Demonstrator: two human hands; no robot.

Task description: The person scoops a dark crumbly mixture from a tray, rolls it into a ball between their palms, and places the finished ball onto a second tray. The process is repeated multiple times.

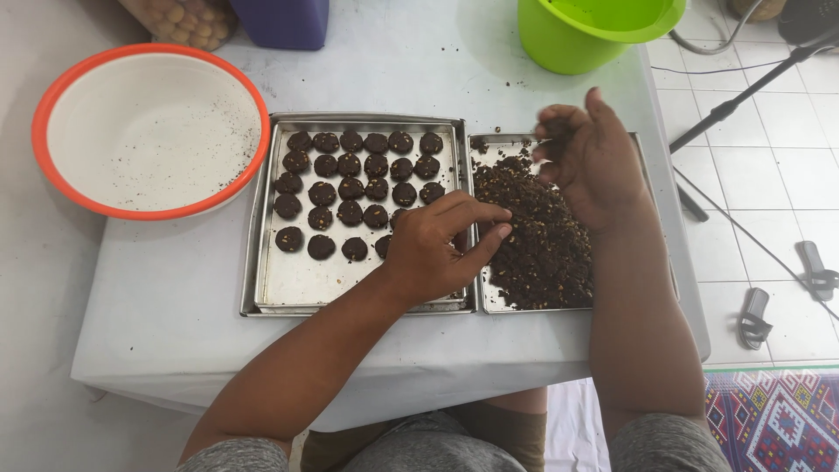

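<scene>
Left grip (437, 249) pinched (perhaps empty) beside crumb mix (537, 236) | right grip (590, 157) clutching crumbs above it

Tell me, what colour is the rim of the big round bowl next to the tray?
The bowl's rim is orange; inside it is white. The head view shows it best.

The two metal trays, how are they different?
The left tray holds small dark round pieces set in neat rows, with bare metal at its near end; the right tray holds a loose dark crumbly heap. The left hand rests over the left tray's right edge, while the right hand pinches crumbs above the right tray. Both are shiny, rectangular, side by side.
</scene>
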